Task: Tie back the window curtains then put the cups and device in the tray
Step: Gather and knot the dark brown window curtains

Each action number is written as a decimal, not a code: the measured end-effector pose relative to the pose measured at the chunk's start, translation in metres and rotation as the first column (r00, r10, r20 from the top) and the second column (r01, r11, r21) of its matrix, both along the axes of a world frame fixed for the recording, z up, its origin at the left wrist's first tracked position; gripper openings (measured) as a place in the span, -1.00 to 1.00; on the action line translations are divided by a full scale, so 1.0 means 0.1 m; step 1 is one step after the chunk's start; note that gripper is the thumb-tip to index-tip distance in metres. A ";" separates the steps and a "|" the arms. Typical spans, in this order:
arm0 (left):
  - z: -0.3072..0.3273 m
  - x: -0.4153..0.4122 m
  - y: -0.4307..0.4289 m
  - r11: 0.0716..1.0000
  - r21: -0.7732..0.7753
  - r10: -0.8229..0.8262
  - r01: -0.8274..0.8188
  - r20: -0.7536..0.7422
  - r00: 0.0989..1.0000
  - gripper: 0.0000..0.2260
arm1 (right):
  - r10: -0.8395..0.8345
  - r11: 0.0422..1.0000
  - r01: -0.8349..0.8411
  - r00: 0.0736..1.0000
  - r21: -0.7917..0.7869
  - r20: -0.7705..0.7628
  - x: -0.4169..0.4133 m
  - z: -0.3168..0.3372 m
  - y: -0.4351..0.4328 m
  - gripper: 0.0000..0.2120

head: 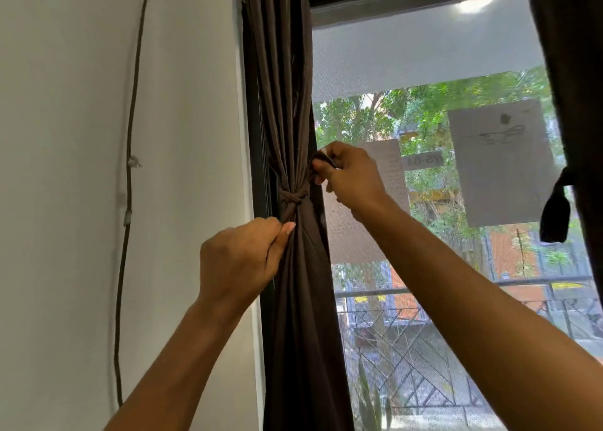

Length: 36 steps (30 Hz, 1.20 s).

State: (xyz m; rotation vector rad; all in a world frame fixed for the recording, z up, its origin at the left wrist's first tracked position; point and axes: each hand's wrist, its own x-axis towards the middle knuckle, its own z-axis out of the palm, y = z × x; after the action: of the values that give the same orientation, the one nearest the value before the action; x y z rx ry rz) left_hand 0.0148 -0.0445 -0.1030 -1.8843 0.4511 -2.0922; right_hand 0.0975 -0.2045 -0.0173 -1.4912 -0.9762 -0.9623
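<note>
The dark brown left curtain [280, 81] hangs gathered against the window's left frame. A brown tie-back strap [292, 199] is knotted around its middle. My left hand [241, 261] pinches one strap end just below the knot. My right hand [350, 177] grips the other strap end up and to the right of the knot. The right curtain [574, 71] hangs at the window's right edge with a dark tie-back [554, 212] dangling from it. No cups, device or tray are in view.
A white wall [65, 202] with a thin brown cable [129, 182] clipped to it runs down the left. The window [440, 202] has a half-lowered grey shade, papers stuck on the glass, and a railing and trees outside.
</note>
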 end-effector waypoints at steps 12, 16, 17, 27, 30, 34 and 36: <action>-0.07 0.12 -0.20 0.861 -0.485 -0.232 0.153 -0.108 0.967 -0.80 | -0.185 0.931 0.164 0.982 -0.326 -0.035 0.06 -0.26 -0.12 -0.67; 0.04 0.13 -0.69 0.883 -0.354 -0.298 0.308 0.084 0.951 -0.87 | -0.320 0.898 0.339 0.941 -0.281 0.112 -0.02 -0.29 -0.60 -0.74; 0.10 0.14 -0.83 0.874 -0.342 -0.335 0.345 0.089 0.938 -0.90 | -0.340 0.892 0.367 0.929 -0.264 0.144 -0.05 -0.30 -0.77 -0.77; 1.25 0.59 -3.18 0.822 -0.240 -0.551 0.516 -0.110 0.827 -0.91 | -0.747 0.665 0.666 0.588 0.338 0.309 0.20 0.43 -3.61 -0.90; 1.71 0.83 -3.95 0.801 -0.322 -0.569 0.505 -0.149 0.809 -0.77 | -0.786 0.618 0.689 0.547 0.378 0.289 0.46 0.74 -4.46 -0.88; 2.38 1.30 -4.68 0.799 -0.462 -0.522 0.385 -0.216 0.825 -0.38 | -0.807 0.591 0.753 0.549 0.289 0.220 0.87 1.09 -5.34 -0.72; 2.70 1.53 -4.86 0.770 -0.545 -0.517 0.333 -0.225 0.826 -0.26 | -0.806 0.592 0.776 0.566 0.217 0.174 1.07 1.23 -5.63 -0.63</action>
State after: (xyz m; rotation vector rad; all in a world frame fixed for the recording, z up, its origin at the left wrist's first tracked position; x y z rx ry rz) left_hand 0.1674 -0.5307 0.1665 -2.7211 0.5185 -2.2948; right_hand 0.2045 -0.7678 0.1059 -1.7566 -0.3384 -1.8763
